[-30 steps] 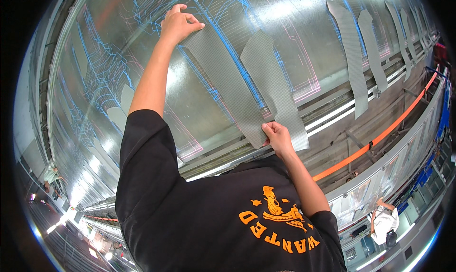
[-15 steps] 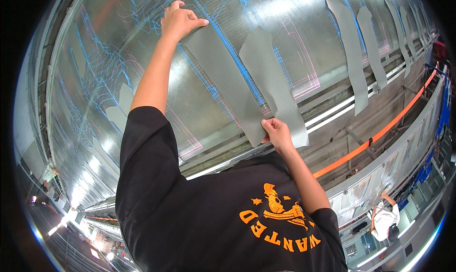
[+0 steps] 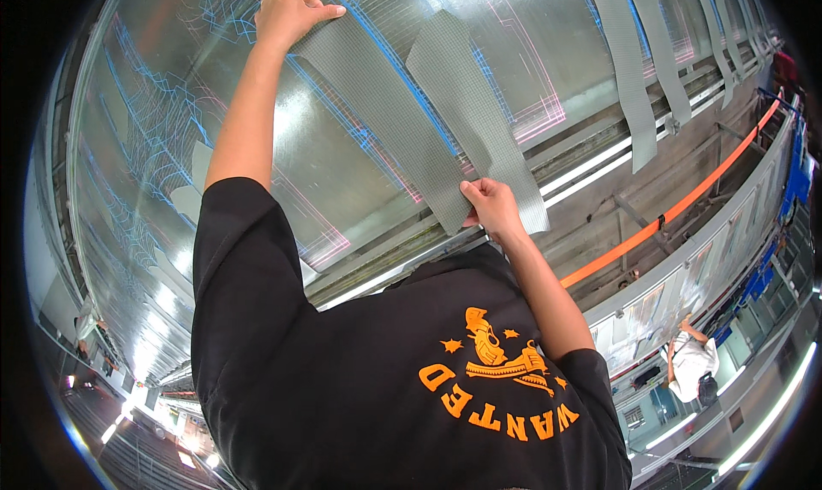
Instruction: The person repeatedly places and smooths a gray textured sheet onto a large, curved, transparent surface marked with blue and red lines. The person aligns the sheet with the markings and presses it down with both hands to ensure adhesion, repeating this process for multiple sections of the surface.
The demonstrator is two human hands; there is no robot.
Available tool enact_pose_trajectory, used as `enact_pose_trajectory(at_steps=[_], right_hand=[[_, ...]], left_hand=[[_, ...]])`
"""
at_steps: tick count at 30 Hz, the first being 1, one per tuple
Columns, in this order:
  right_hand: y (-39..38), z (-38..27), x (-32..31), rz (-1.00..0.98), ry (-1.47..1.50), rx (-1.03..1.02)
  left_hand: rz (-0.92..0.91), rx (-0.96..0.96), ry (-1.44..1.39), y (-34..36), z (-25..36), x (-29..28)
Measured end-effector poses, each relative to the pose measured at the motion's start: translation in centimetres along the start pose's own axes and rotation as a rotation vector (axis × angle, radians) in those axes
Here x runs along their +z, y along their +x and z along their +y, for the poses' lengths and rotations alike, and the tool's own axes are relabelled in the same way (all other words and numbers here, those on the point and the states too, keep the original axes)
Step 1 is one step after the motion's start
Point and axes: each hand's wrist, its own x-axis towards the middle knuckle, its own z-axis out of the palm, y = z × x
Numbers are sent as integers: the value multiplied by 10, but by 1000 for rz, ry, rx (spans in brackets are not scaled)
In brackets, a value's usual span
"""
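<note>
Clearly, the long, glossy, metallic-grey board [image 3: 556,28] with blue and pink lines dominates, spanning from nine o'clock through twelve to two. A flat, bright orange band [image 3: 616,251] curves beyond its edge, from near four o'clock up to two. On the board, the long, grey, finely textured sheet strip [image 3: 383,126] slants from eleven o'clock down to the centre; a similar grey strip with a pointed top [image 3: 471,105] lies beside it at one o'clock. The step in hand looks like steadying the first strip by both ends; the next move probably calls for even tension, keeping it flat. The left hand [image 3: 291,15], at eleven o'clock, reaches far out, thumb spread towards the strip's upper edge; whether it grips, I cannot tell. The right hand [image 3: 492,207], just off centre towards two, pinches the lower corner narrowly, thumb on top.
</note>
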Motion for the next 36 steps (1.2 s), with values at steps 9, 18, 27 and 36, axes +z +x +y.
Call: enact_pose_trajectory(at_steps=[9, 18, 27, 36], right_hand=[[7, 1, 1, 40, -18, -4], [5, -5, 2, 51, -60, 3], [11, 1, 2, 56, -55, -7], [13, -1, 3, 104, -101, -3]], left_hand=[[-1, 13, -11, 3, -4, 3], [-33, 35, -27, -4, 8, -9], [48, 76, -13, 1, -6, 4], [293, 220, 334, -50, 50, -10]])
